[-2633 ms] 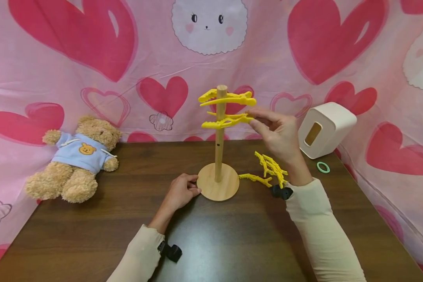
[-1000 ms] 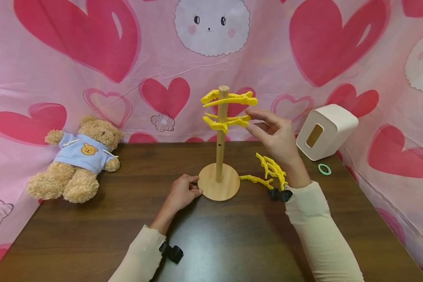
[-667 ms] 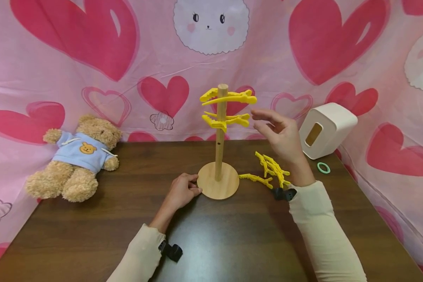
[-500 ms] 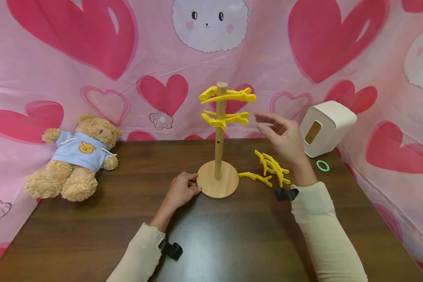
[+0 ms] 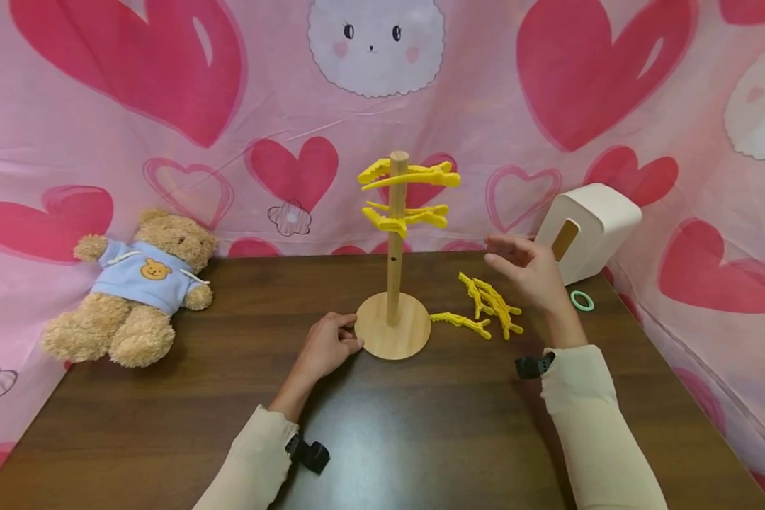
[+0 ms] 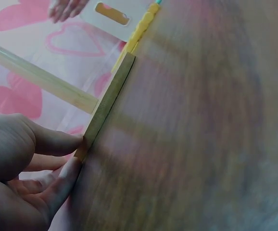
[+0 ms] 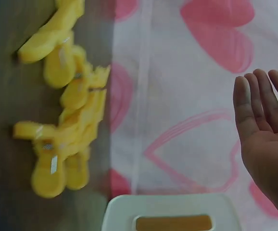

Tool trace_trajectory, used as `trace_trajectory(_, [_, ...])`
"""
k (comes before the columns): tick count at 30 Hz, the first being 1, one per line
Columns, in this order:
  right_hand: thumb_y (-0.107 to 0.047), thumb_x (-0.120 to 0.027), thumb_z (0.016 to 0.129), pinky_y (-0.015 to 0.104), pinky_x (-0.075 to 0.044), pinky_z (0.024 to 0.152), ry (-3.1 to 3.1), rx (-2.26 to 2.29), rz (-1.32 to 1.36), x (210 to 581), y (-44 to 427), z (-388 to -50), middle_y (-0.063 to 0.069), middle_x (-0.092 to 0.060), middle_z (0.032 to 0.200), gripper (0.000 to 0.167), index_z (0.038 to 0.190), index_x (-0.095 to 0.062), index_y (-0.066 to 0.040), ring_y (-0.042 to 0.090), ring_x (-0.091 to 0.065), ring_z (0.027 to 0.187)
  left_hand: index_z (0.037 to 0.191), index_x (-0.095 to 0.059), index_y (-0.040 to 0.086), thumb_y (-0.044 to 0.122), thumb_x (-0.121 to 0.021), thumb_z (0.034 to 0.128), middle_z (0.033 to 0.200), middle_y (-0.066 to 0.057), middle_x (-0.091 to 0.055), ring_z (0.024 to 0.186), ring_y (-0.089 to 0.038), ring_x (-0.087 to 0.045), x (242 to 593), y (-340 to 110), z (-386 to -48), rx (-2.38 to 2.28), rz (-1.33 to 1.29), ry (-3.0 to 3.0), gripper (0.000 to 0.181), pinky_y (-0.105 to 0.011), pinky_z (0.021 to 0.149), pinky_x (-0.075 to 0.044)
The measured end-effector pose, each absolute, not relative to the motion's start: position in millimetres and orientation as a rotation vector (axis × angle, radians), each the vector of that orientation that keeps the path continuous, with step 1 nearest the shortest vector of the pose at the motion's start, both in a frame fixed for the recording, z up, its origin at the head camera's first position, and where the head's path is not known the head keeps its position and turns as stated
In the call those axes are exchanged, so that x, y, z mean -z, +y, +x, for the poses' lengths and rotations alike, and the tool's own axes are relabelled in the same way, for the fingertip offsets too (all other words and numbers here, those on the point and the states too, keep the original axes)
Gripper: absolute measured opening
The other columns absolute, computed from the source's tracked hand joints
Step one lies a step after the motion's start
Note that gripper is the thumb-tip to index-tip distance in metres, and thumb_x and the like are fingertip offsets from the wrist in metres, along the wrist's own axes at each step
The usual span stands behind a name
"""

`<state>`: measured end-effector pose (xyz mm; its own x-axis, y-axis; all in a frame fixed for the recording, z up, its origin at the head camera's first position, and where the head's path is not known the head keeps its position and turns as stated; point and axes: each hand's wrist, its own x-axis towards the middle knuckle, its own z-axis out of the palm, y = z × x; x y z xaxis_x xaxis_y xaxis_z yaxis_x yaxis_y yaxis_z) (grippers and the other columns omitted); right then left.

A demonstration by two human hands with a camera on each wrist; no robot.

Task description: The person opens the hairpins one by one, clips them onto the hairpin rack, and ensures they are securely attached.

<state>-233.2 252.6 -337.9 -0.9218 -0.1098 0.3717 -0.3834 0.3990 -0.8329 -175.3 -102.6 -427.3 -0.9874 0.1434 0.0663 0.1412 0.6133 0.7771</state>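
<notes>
A wooden stand [image 5: 392, 343] with a round base and upright post is at the middle of the table. Two yellow alligator hair clips are clamped across the post: an upper clip [image 5: 443, 180] and a lower clip [image 5: 389, 224] with part of its jaw bent downward. My left hand [image 5: 328, 345] pinches the rim of the base between thumb and fingers, as the left wrist view shows at the base edge [image 6: 107, 103]. My right hand [image 5: 535, 276] hovers with nothing in it, fingers extended, above and right of several loose yellow clips [image 5: 497, 304]. One more clip [image 5: 462, 322] lies against the base.
A teddy bear [image 5: 146, 283] in a blue hoodie leans at the back left. At the back right stands a white box [image 5: 589, 227] with a slot, and a green ring [image 5: 582, 301] lies before it. A pink heart-patterned cloth [image 5: 382, 127] hangs behind the table.
My right hand has let go of the lower clip and moved right and down, towards the loose clips. The lower clip's jaw bent downward earlier. My left hand has stayed on the base.
</notes>
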Motion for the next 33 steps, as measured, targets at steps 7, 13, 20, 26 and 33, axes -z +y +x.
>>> trace_trajectory(7, [-0.028,-0.072,0.096,0.017,-0.048,0.09,-2.537,-1.574,0.258,352.1,264.3,-230.1,0.018,-0.064,0.132,0.048,0.136,-0.063,-0.003,0.013,-0.062,0.109,0.128,-0.067,-0.006,0.003,-0.081,0.0819,0.109,-0.013,-0.066,0.089,-0.021,-0.068,427.7,-102.1,-174.9,-1.364,0.256,2.827,0.049,-0.038,0.08,-0.055])
trace_trajectory(13, [-0.018,-0.072,0.097,0.012,-0.048,0.086,-2.571,-1.551,0.286,364.2,274.8,-233.1,0.024,-0.063,0.13,0.044,0.134,-0.063,0.003,0.005,-0.062,0.101,0.128,-0.068,-0.005,0.004,-0.081,0.0822,0.11,-0.013,-0.066,0.089,-0.021,-0.067,427.7,-101.1,-174.7,-1.352,0.243,2.823,0.048,-0.037,0.08,-0.054])
trace_trajectory(20, [-0.021,-0.073,0.096,0.014,-0.051,0.082,-2.611,-1.57,0.281,377.0,279.7,-236.4,0.027,-0.064,0.127,0.044,0.132,-0.064,0.003,0.005,-0.064,0.098,0.128,-0.067,-0.005,0.005,-0.081,0.0822,0.11,-0.013,-0.066,0.089,-0.021,-0.066,429.0,-101.6,-175.2,-1.34,0.243,2.83,0.049,-0.037,0.081,-0.054])
trace_trajectory(26, [-0.025,-0.074,0.095,0.023,-0.055,0.081,-2.822,-1.532,0.22,384.4,277.7,-238.4,0.023,-0.067,0.123,0.046,0.13,-0.065,0.003,0.017,-0.067,0.098,0.129,-0.067,-0.004,0.005,-0.081,0.0826,0.11,-0.013,-0.066,0.09,-0.02,-0.066,429.9,-102.3,-175.6,-1.336,0.237,2.826,0.049,-0.037,0.081,-0.053])
trace_trajectory(33, [-0.023,-0.075,0.094,0.032,-0.057,0.084,-2.94,-1.473,0.223,393.3,275.3,-240.0,0.021,-0.07,0.117,0.044,0.126,-0.065,0.005,0.031,-0.068,0.102,0.13,-0.067,-0.004,0.005,-0.081,0.083,0.111,-0.012,-0.066,0.09,-0.021,-0.066,428.4,-102.8,-176.1,-1.328,0.234,2.824,0.049,-0.038,0.082,-0.053])
